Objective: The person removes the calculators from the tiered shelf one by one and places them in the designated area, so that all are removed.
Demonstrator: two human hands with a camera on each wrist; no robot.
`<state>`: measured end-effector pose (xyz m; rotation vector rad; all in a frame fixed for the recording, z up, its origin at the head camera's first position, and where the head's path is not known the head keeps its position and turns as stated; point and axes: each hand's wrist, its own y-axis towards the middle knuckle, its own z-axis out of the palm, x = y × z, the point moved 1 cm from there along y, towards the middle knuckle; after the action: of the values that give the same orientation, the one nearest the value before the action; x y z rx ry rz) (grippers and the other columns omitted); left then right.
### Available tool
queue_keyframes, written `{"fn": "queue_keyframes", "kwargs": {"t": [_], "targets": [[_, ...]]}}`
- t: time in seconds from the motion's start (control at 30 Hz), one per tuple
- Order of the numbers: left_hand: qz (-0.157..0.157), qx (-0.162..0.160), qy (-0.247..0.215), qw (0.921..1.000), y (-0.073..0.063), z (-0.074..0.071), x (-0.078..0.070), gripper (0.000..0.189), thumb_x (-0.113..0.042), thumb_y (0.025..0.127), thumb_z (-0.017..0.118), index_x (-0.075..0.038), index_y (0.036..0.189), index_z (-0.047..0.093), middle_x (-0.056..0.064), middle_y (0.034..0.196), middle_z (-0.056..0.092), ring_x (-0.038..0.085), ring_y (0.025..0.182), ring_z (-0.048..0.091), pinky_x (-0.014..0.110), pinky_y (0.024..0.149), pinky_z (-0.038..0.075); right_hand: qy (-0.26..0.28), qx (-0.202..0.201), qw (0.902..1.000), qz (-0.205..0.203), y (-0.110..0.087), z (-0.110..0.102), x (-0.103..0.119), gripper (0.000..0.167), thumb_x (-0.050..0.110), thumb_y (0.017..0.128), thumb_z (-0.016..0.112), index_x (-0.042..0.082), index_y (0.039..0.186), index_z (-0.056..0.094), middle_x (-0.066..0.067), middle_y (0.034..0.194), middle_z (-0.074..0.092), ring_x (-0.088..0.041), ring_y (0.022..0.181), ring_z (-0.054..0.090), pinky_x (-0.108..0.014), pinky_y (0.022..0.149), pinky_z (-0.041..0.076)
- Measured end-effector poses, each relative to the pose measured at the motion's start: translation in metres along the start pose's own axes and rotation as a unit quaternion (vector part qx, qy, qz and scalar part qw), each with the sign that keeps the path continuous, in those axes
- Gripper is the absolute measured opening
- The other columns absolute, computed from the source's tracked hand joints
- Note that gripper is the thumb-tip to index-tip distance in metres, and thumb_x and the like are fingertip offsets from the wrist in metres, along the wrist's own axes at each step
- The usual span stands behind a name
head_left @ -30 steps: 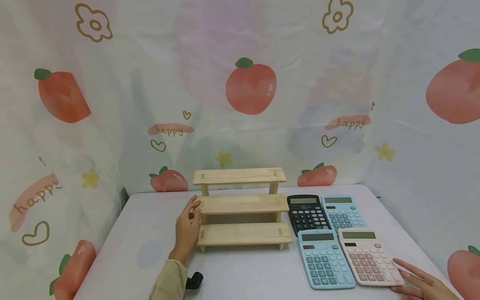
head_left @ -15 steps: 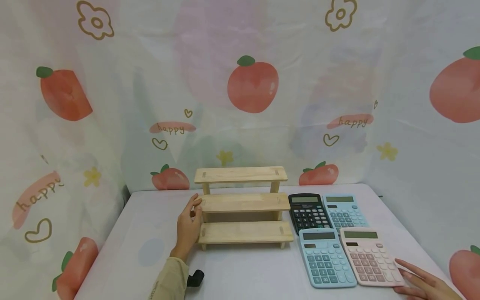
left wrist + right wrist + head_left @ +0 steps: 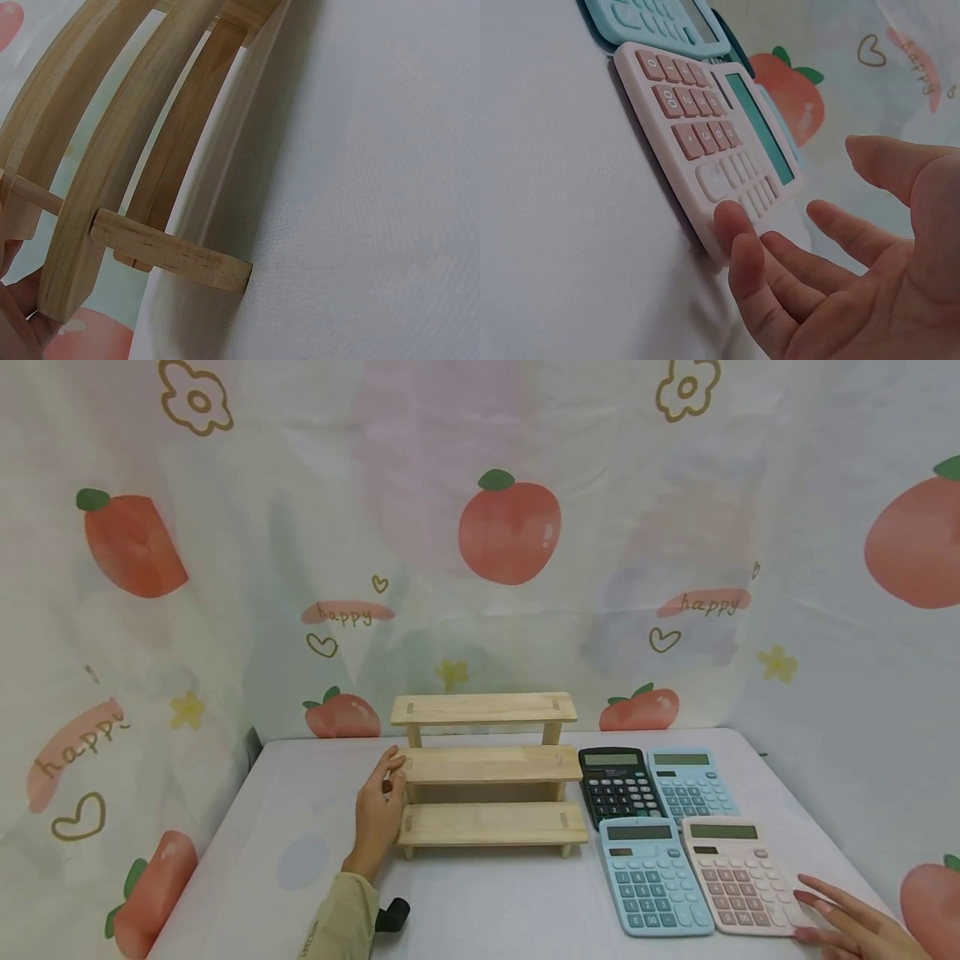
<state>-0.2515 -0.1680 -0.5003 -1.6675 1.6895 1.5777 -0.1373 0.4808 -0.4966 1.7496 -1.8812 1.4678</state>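
Note:
A three-tier wooden shelf (image 3: 491,766) stands on the white table. My left hand (image 3: 379,814) holds the left end of its middle board, with fingertips over the top; the left wrist view shows fingers (image 3: 22,315) at that board's end. At the table's right lies a pink calculator (image 3: 738,877). My right hand (image 3: 851,918) is at its lower right corner, fingers extended and apart. In the right wrist view two fingertips (image 3: 731,221) overlap that corner; whether they touch it I cannot tell. A blue calculator (image 3: 656,877) lies directly left of the pink one.
Behind these two lie a black calculator (image 3: 618,785) and another blue calculator (image 3: 693,781), close to the shelf's right end. A small black object (image 3: 392,915) shows beside my left sleeve. Printed cloth (image 3: 510,635) hangs around the table's back and sides.
My right hand has shifted slightly at the pink calculator's corner. The left hand, the shelf and the calculators keep their places while the head view drifts a little.

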Motion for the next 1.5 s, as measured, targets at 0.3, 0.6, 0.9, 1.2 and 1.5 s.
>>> {"fn": "queue_keyframes", "kwargs": {"t": [0.3,0.6,0.9,1.2,1.5], "targets": [[0.007,0.004,-0.004,1.0000,0.002,0.001,-0.001,0.033,-0.017,0.104,0.053,-0.017,0.134,0.066,-0.002,0.134,0.069,0.018,0.088,0.067,0.027,0.078,0.053,0.114,-0.043,0.9920,0.034,0.001,0.003,0.009,0.084,0.054,0.107,0.031,0.007,0.160,-0.014,-0.026,0.153,0.045,-0.001,0.101,0.068,-0.027,0.090,0.058],[0.004,0.006,-0.002,1.0000,0.002,0.001,-0.004,0.032,-0.016,0.103,0.053,-0.016,0.132,0.067,-0.003,0.135,0.068,0.017,0.084,0.064,0.026,0.076,0.052,0.085,-0.079,0.9930,0.023,0.004,0.012,0.031,0.083,0.051,0.108,0.032,-0.002,0.159,-0.006,-0.012,0.144,0.060,0.004,0.100,0.066,-0.028,0.090,0.058],[-0.001,0.009,0.002,1.0000,0.002,-0.001,-0.005,0.037,-0.016,0.103,0.054,-0.017,0.139,0.063,0.001,0.128,0.072,0.017,0.079,0.064,0.026,0.072,0.051,0.065,-0.097,0.9931,0.011,0.009,0.025,0.054,0.079,0.053,0.107,0.035,0.006,0.163,0.004,-0.002,0.145,0.060,0.013,0.097,0.061,-0.021,0.084,0.056],[0.005,0.011,0.009,0.9999,0.000,-0.002,-0.006,0.037,-0.017,0.103,0.054,-0.018,0.139,0.062,0.001,0.128,0.072,0.016,0.077,0.064,0.024,0.068,0.050,0.088,-0.103,0.9908,0.008,0.016,0.033,0.072,0.080,0.055,0.107,0.034,0.004,0.162,0.007,-0.007,0.142,0.063,0.005,0.099,0.067,-0.021,0.082,0.056],[0.002,0.035,0.021,0.9992,-0.001,-0.008,-0.005,0.031,-0.020,0.105,0.054,-0.016,0.133,0.067,-0.007,0.149,0.058,0.021,0.110,0.069,0.037,0.087,0.057,0.095,-0.098,0.9906,-0.008,0.023,0.039,0.089,0.079,0.056,0.106,0.035,0.008,0.163,0.010,-0.014,0.153,0.052,0.000,0.106,0.068,-0.028,0.091,0.057]]}}
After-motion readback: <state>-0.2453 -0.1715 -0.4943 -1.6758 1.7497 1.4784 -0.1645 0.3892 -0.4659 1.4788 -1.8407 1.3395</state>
